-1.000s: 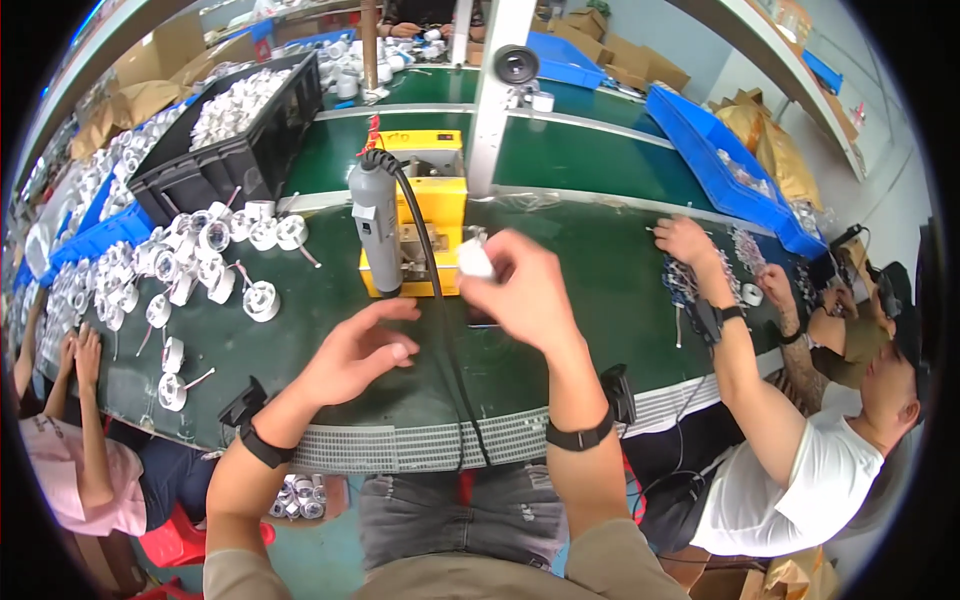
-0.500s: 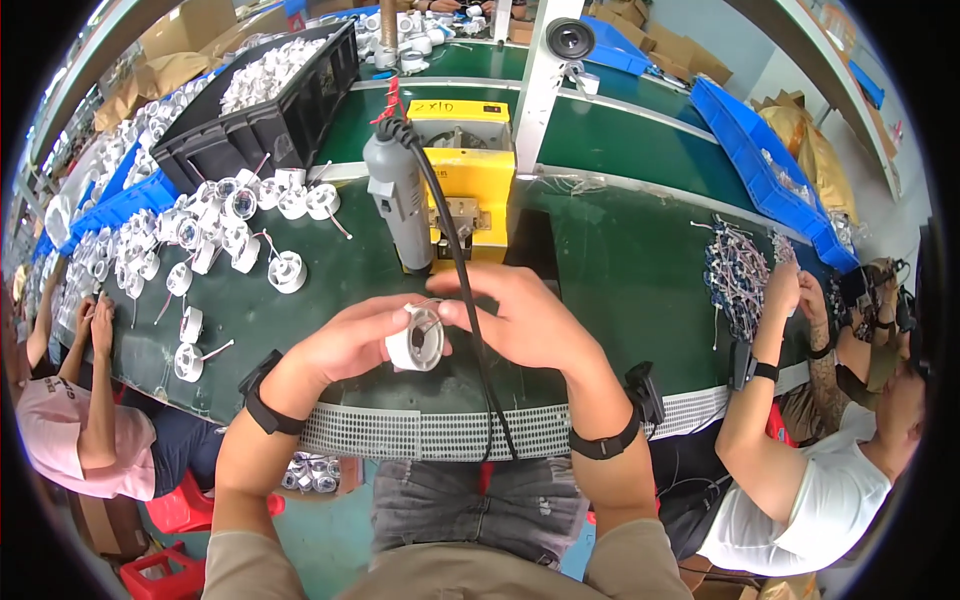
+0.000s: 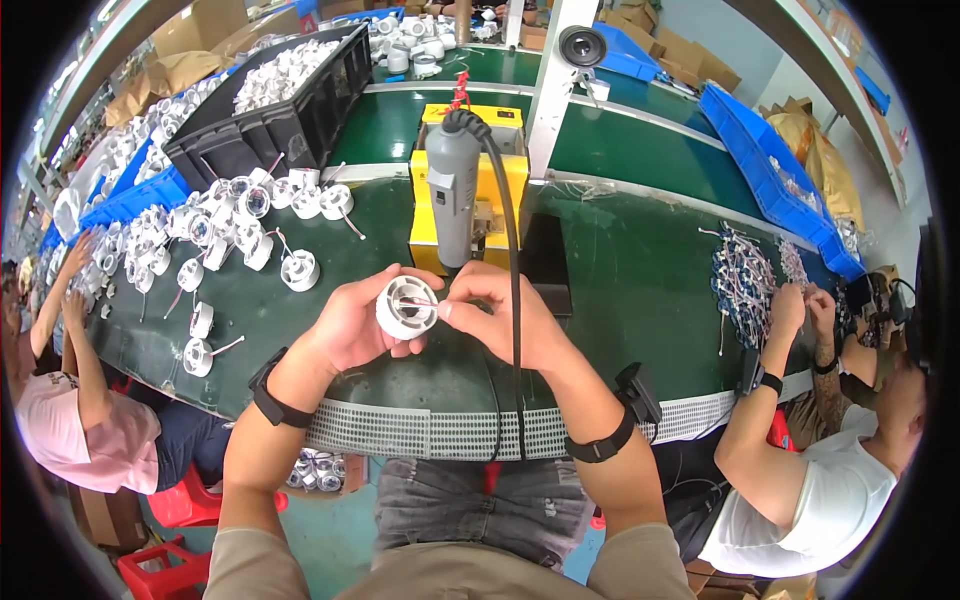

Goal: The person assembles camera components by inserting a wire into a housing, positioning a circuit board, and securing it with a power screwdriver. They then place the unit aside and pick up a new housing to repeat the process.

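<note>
My left hand [image 3: 352, 322] cradles a white cup [image 3: 393, 323] above the bench [image 3: 640, 330], its open side up, while my right hand [image 3: 492, 312] pinches the thin wire [image 3: 424, 304] at its rim. I'd judge this one partway done, since both hands are on it; more white parts [image 3: 248, 238], some with wires trailing, lie to my left

Short khaki sleeves [image 3: 248, 566] go with faded grey jeans [image 3: 430, 505] — plus black wrist straps [image 3: 600, 446].
</note>
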### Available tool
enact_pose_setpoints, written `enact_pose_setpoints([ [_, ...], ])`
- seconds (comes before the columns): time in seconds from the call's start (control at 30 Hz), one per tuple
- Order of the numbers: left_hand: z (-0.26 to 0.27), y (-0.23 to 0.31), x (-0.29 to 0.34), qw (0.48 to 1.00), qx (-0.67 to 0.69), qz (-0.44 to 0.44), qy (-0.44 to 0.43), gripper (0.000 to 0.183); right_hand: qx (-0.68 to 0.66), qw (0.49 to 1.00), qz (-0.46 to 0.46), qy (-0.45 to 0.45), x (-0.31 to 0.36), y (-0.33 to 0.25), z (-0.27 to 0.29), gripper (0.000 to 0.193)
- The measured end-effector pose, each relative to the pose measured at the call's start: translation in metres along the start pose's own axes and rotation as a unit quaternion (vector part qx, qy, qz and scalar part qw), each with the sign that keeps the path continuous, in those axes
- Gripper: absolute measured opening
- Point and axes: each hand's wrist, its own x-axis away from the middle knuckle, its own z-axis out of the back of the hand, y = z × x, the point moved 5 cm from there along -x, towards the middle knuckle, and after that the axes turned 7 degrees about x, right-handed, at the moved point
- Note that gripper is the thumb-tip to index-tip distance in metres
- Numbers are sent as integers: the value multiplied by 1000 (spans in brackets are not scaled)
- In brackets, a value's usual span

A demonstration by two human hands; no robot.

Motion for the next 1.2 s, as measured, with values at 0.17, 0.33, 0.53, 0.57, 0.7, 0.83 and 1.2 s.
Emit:
enact_pose_setpoints([
  [0.17,-4,1,-2,999,27,-25,-26,52,65,994,16,89,1,-5,-3,17],
  [0.33,-2,-1,-4,998,-15,-60,-11,55,50,989,40,132,1,-19,-9,15],
  [0.53,-11,-4,-6,991,-53,-108,-49,52,-13,991,-51,121,2,-7,-10,12],
  [0.57,-11,-5,-5,992,-52,-108,-50,52,-13,991,-52,122,2,-7,-7,12],
  [0.7,-8,2,0,986,-50,-158,-27,50,157,967,108,169,4,-32,18,24],
  [0.83,-11,8,2,977,-64,-199,-46,49,257,937,189,144,8,-34,23,21],
  [1.2,-19,5,4,958,-127,-235,-99,54,-46,995,20,83,2,-21,0,21],
])
